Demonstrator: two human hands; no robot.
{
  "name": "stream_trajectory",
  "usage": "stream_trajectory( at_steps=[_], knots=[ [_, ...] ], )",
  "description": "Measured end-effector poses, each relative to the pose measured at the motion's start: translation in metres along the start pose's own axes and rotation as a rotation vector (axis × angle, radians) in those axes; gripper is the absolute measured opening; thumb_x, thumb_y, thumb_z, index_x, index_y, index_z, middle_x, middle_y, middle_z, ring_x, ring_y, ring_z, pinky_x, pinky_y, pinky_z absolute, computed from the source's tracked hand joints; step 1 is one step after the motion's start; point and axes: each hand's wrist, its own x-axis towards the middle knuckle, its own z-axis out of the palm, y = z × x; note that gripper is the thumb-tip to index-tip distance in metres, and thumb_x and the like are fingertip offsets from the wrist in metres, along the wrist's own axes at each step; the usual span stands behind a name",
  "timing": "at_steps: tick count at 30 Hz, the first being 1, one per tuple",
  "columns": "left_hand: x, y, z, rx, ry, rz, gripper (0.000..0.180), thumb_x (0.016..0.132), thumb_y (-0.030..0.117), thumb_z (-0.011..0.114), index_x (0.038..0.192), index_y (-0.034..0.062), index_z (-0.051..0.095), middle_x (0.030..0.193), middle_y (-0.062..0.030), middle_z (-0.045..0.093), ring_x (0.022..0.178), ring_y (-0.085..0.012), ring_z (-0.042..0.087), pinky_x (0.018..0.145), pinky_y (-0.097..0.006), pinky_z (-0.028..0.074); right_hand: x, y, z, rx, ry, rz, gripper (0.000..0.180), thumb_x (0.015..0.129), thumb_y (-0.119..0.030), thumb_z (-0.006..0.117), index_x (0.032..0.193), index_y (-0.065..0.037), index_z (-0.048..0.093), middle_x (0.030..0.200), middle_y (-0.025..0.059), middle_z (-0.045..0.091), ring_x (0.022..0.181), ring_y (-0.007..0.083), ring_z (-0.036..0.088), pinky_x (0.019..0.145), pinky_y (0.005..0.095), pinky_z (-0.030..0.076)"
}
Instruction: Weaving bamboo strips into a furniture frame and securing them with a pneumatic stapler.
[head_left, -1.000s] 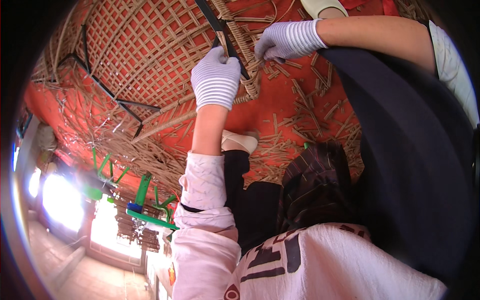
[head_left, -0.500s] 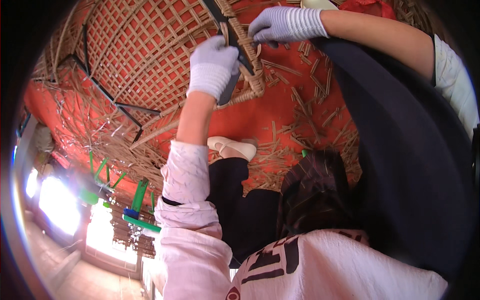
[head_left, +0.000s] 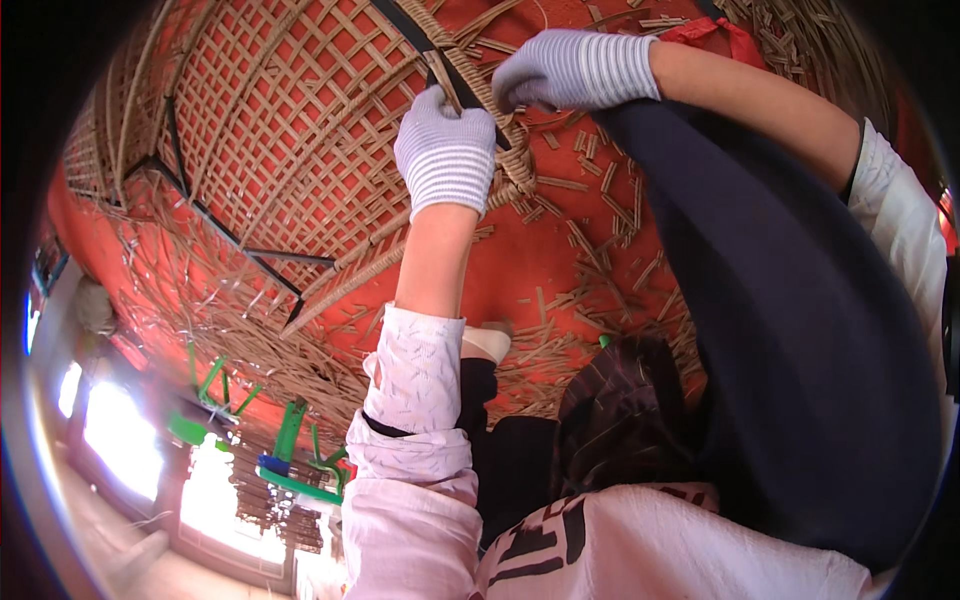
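Observation:
A large openwork wicker piece [head_left: 300, 110] with a black metal frame lies in front of me at the upper left. Its near right edge [head_left: 480, 85] is wound with brown wicker strand. My left hand [head_left: 447, 140], in a pale knitted glove with a striped cuff, is closed at this edge around a flat brown wicker strip [head_left: 441, 80] that sticks up beside the black frame bar. Just right of the wound edge is my right hand [head_left: 540, 75], gloved alike. Its fingers curl downward, and what they hold, if anything, is hidden.
Cut wicker pieces [head_left: 600, 250] lie scattered over the red floor covering [head_left: 520, 265]. Loose strands [head_left: 230, 330] heap at the left, with green stools [head_left: 288, 430] beyond. A red cloth or bag [head_left: 715, 38] lies at the upper right. My dark-clothed knee [head_left: 790, 280] rises at the right.
The view has shifted, so the wicker piece and stools sit slightly differently in it. My left hand has moved a little right along the edge; my right fingers now curl more downward.

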Motion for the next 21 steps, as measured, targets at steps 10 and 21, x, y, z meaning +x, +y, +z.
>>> stream_trajectory(
  at_steps=[10, 21],
  knots=[
    [-0.007, -0.026, 0.000, 0.036, -0.142, 0.019, 0.033, 0.088, 0.033, 0.059, 0.095, 0.0021, 0.069, 0.078, -0.0162, 0.069, 0.075, -0.0297, 0.068, 0.073, -0.039, 0.052, -0.003, -0.013, 0.014, 0.181, -0.054, 0.159, 0.013, 0.093, -0.012, 0.060, 0.102, -0.006, 0.067, 0.079, 0.0064, 0.070, 0.058, 0.0148, 0.066, 0.055, 0.0282, 0.054],
    [-0.002, -0.031, -0.007, -0.402, -0.293, -0.068, 0.031, 0.087, 0.022, 0.068, 0.104, -0.0036, 0.067, 0.073, -0.0082, 0.066, 0.063, -0.0101, 0.062, 0.059, -0.026, 0.049, 0.003, -0.018, 0.014, 0.155, -0.031, 0.258, 0.025, 0.086, -0.008, 0.064, 0.110, -0.003, 0.064, 0.083, 0.0105, 0.070, 0.060, 0.0169, 0.067, 0.056, 0.0313, 0.056]
  ],
)
